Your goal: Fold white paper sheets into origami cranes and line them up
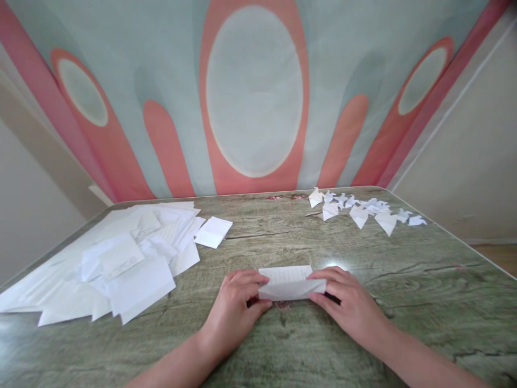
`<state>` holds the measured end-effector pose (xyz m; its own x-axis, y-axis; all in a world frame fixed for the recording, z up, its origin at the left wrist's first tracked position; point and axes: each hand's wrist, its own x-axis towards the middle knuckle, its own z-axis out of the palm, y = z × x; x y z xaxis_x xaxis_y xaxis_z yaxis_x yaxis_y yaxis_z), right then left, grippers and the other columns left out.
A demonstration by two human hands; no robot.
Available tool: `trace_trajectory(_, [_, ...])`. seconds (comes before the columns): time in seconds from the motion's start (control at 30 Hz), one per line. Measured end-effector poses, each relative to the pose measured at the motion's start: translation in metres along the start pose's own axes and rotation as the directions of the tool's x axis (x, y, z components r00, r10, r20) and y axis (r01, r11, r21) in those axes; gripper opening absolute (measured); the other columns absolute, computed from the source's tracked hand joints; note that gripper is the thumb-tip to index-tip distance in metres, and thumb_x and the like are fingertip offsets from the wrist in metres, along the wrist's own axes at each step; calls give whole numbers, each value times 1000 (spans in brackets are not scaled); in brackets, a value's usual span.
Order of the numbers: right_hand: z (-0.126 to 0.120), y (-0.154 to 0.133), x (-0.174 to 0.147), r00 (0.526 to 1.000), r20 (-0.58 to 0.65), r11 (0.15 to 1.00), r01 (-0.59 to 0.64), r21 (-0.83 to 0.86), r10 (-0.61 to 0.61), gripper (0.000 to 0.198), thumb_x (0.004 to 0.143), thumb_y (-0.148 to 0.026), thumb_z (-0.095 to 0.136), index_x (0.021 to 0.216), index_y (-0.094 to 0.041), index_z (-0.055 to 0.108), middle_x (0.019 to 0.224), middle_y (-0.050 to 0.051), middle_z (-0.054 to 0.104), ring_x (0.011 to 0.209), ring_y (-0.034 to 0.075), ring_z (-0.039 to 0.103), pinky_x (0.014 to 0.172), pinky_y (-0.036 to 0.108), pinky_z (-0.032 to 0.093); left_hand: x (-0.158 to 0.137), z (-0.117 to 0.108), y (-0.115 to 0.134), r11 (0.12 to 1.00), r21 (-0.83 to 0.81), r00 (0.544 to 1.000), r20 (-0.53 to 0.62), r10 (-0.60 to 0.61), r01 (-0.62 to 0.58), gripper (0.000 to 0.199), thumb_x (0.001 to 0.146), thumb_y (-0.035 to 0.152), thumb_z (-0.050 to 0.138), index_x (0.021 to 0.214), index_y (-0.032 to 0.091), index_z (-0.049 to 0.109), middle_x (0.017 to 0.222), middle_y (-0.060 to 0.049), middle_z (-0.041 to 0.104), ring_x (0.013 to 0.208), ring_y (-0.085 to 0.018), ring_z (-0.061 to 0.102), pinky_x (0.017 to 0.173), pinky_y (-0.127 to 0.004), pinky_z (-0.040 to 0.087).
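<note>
A small sheet of white lined paper (286,275) lies at the front middle of the table, its near edge folded up and over. My left hand (240,299) pinches the left end of this fold between thumb and fingers. At the opposite end, my right hand (343,296) grips the fold the same way, thumb below and fingers above. Faint ruled lines show on the part beyond the fold. The underside of the paper is hidden.
Loose white sheets (141,285) spread in a heap over the table's left side. A folded white paper piece (214,232) lies beside them. Several small folded paper figures (358,215) sit at the far right. The wood-grain table (258,231) meets a patterned backdrop (258,186).
</note>
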<state>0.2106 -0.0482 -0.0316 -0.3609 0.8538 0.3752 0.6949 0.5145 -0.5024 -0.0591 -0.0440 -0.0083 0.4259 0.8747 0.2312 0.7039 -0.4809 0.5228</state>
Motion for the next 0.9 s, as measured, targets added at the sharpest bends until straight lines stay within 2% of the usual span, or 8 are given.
trace_trajectory(0.1, [2, 5, 5, 992, 25, 992, -123, 10, 122, 23, 88, -32, 60, 67, -22, 64, 89, 3, 65, 88, 21, 58, 77, 36, 45, 4, -1, 3, 1000, 12, 1000, -4, -28, 28, 13, 85, 29, 62, 77, 22, 69, 109, -4, 68, 108, -23, 58, 97, -44, 43])
trace_trajectory(0.23, [2, 6, 7, 979, 51, 980, -193, -39, 195, 27, 86, -34, 60, 63, -21, 56, 75, 1, 58, 78, 20, 56, 70, 34, 42, 6, 0, 5, 992, 75, 995, -9, -99, 100, 19, 84, 26, 62, 66, 20, 62, 115, -4, 63, 111, -24, 54, 97, -44, 42])
trace_trajectory(0.47, [2, 5, 5, 980, 75, 980, -178, -88, 184, 26, 90, -31, 54, 67, -22, 58, 76, 2, 58, 77, 20, 54, 74, 37, 40, 6, 2, 7, 988, 95, 992, -19, -123, 124, 20, 84, 21, 58, 64, 19, 55, 119, -4, 58, 113, -24, 50, 99, -45, 40])
trace_trajectory(0.63, [1, 3, 6, 980, 73, 976, -174, -133, 184, 21, 85, -27, 60, 65, -21, 55, 76, 1, 58, 77, 19, 54, 72, 35, 39, 5, 3, 7, 987, 92, 991, -24, -129, 130, 20, 82, 20, 59, 63, 19, 54, 119, -3, 58, 114, -24, 50, 99, -45, 40])
trace_trajectory(0.9, [-1, -3, 7, 974, 103, 970, -183, -162, 201, 20, 88, -25, 57, 68, -20, 56, 77, 0, 57, 78, 19, 53, 75, 36, 37, 5, 1, 9, 989, 85, 992, -22, -123, 125, 20, 83, 18, 56, 63, 19, 53, 119, -3, 59, 115, -24, 50, 101, -45, 38])
